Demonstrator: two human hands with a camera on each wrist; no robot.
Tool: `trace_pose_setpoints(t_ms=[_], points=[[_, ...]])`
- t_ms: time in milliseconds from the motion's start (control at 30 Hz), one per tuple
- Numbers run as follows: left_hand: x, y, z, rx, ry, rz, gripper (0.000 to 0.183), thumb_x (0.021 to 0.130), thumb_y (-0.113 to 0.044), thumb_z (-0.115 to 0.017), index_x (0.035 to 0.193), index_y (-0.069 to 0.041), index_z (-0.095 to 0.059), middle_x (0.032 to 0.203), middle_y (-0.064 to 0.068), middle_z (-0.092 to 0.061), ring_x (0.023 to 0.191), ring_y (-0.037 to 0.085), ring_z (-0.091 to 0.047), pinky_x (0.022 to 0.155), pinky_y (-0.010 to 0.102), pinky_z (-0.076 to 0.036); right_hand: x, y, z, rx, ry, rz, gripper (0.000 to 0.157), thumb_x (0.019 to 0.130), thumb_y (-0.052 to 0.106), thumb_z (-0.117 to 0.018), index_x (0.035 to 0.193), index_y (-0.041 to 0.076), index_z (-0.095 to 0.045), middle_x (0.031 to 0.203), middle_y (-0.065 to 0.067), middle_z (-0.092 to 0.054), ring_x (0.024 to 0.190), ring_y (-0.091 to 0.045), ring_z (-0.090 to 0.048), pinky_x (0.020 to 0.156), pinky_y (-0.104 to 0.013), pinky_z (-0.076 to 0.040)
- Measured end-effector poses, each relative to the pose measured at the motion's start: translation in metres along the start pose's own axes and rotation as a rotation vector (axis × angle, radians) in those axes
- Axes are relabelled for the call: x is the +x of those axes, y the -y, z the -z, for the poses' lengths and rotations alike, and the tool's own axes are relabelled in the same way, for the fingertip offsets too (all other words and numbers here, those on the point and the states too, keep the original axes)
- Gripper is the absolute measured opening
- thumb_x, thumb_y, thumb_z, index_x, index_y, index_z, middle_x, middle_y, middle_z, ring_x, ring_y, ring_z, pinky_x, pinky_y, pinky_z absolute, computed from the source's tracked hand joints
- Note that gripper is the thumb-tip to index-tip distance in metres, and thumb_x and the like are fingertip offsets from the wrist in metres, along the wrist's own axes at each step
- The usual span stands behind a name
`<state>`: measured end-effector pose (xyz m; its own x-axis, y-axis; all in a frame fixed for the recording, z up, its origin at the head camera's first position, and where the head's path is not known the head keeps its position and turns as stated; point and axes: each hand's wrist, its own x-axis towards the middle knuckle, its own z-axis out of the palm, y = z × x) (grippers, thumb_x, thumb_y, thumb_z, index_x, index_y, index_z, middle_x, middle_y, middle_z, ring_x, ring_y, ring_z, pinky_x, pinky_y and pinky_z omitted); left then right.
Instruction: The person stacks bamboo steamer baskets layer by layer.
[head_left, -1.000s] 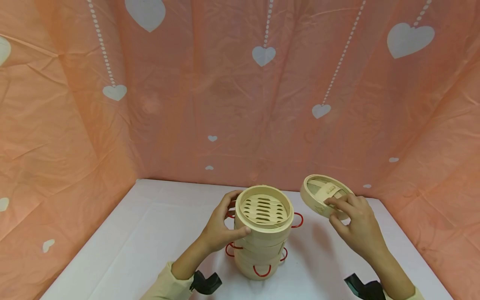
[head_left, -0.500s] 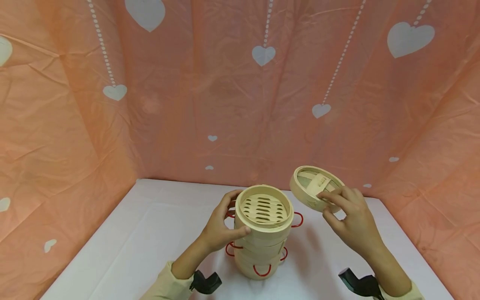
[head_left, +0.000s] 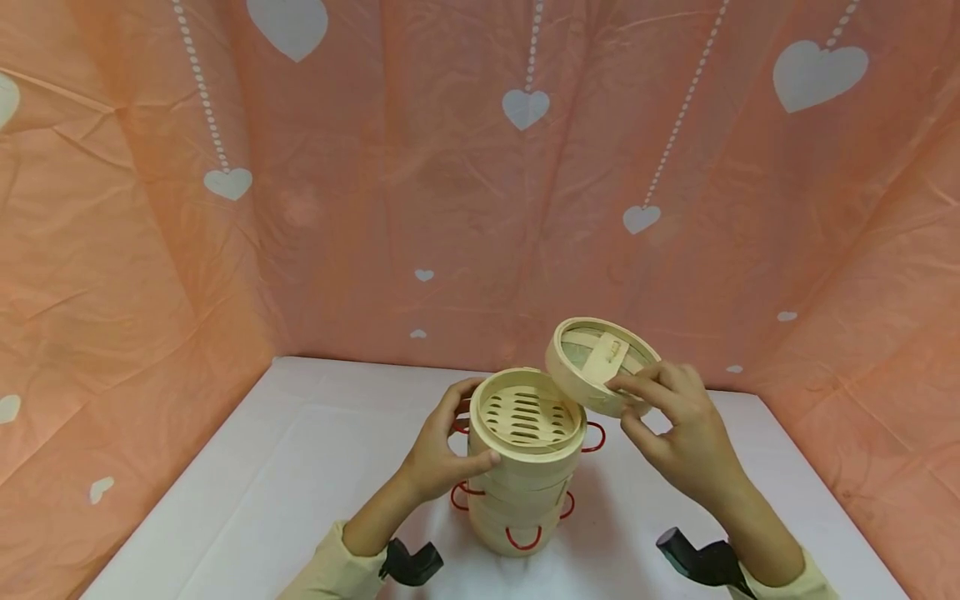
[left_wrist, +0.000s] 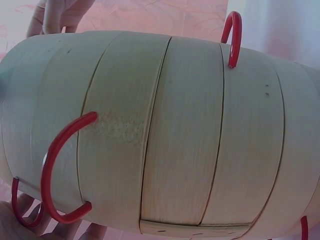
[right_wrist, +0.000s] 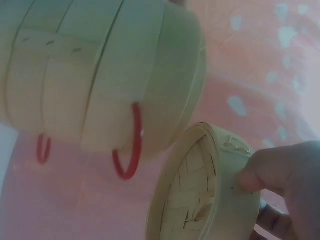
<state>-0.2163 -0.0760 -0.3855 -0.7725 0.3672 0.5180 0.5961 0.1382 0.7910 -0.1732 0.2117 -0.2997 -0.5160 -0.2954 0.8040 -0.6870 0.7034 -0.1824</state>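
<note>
A tall stack of round bamboo steamer baskets (head_left: 525, 500) stands on the white table, its slatted top tier (head_left: 517, 412) uncovered. Red loop handles (left_wrist: 55, 170) stick out from its sides. My left hand (head_left: 442, 458) holds the top tier from the left, thumb across the front and fingers round the back. The woven bamboo lid (head_left: 600, 367) is in my right hand (head_left: 686, 433), pinched by its right edge between thumb and fingers. Tilted, the lid hangs just above the stack's right rim; whether they touch, I cannot tell. The right wrist view shows the lid's woven underside (right_wrist: 192, 185).
White table surface (head_left: 300, 467) spreads around the stack. An orange cloth with pale hearts (head_left: 450, 192) encloses the back and both sides. Black wrist cameras (head_left: 412, 565) are strapped at both cuffs.
My right hand has carried the lid left and slightly upward, from right of the stack to its right rim. My left hand and the stack have stayed put.
</note>
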Motion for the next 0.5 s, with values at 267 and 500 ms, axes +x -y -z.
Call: trace_pose_setpoints(t_ms=[267, 500], points=[[0.0, 0.003, 0.0, -0.001, 0.003, -0.015, 0.079, 0.074, -0.028, -0.077, 0.143, -0.021, -0.038, 0.134, 0.002, -0.053, 0.118, 0.023, -0.054, 0.088, 0.031, -0.048, 0.006, 0.012, -0.004, 0.029, 0.026, 0.035, 0.036, 0.069, -0.005, -0.067, 0.098, 0.016, -0.073, 0.088, 0.004, -0.059, 0.088, -0.011, -0.043, 0.073, -0.025, -0.035], [0.0, 0.003, 0.0, -0.002, 0.006, -0.012, 0.079, 0.074, -0.028, -0.077, 0.143, -0.021, -0.039, 0.134, 0.001, -0.053, 0.118, 0.024, -0.054, 0.089, 0.031, -0.048, 0.005, 0.02, -0.008, 0.057, 0.042, 0.062, 0.037, 0.07, -0.005, -0.067, 0.1, 0.017, -0.073, 0.09, 0.005, -0.059, 0.088, -0.01, -0.043, 0.073, -0.024, -0.036]])
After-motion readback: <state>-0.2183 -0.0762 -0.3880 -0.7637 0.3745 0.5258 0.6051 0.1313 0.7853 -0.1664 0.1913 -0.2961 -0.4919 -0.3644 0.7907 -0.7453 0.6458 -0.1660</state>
